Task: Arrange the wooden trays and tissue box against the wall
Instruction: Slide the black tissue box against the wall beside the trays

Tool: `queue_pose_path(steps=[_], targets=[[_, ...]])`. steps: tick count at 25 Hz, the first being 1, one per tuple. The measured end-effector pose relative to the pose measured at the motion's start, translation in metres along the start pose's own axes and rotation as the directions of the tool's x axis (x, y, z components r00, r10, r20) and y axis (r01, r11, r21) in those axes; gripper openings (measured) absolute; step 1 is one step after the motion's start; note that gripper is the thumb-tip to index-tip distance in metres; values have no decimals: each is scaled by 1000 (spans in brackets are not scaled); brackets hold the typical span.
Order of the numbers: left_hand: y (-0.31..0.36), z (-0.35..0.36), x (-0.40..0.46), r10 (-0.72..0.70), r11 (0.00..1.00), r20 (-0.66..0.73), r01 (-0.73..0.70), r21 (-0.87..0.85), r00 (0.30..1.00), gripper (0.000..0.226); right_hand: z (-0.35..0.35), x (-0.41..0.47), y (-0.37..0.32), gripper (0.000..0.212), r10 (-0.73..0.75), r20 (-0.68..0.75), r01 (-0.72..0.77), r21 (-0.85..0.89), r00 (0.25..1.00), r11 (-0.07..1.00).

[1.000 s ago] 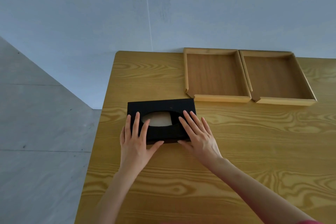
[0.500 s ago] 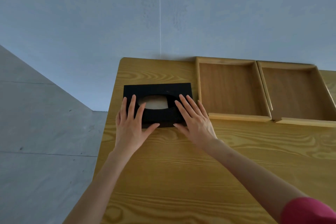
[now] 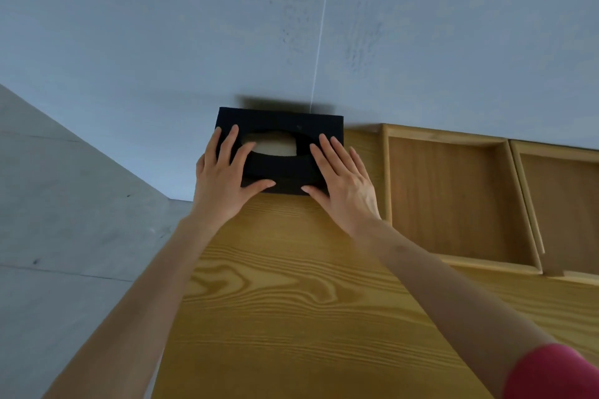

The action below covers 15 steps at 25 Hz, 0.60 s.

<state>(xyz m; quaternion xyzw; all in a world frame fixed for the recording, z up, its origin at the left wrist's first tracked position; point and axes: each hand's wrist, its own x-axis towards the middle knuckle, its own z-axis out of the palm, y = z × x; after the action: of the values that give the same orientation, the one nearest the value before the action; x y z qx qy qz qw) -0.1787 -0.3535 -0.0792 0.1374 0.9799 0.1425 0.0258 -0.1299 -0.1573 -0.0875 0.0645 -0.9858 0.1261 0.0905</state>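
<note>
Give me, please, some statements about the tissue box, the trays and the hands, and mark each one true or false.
1. Both hands lie flat on top of the black tissue box. True: the left hand and right hand rest there with fingers spread.
2. The tissue box stands to the right of both trays. False: it is left of the near wooden tray and the far wooden tray.
3. The back edge of the tissue box reaches the wall. True.
4. The trays hold papers. False: both show only bare wood inside.
5. The tissue box sits inside a tray. False: it sits on the table.
</note>
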Motion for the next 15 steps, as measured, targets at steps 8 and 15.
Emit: queue_pose_path(steps=[8, 15], targets=[[-6, -3, 31, 49, 997, 25, -51, 53, 998, 73, 5, 23, 7, 65, 2, -18, -3, -36, 1000, 999], [-3, -12, 34, 30, 989, 153, -51, 136, 988, 82, -13, 28, 5, 69, 14, 194, -14, -4, 981, 1000]])
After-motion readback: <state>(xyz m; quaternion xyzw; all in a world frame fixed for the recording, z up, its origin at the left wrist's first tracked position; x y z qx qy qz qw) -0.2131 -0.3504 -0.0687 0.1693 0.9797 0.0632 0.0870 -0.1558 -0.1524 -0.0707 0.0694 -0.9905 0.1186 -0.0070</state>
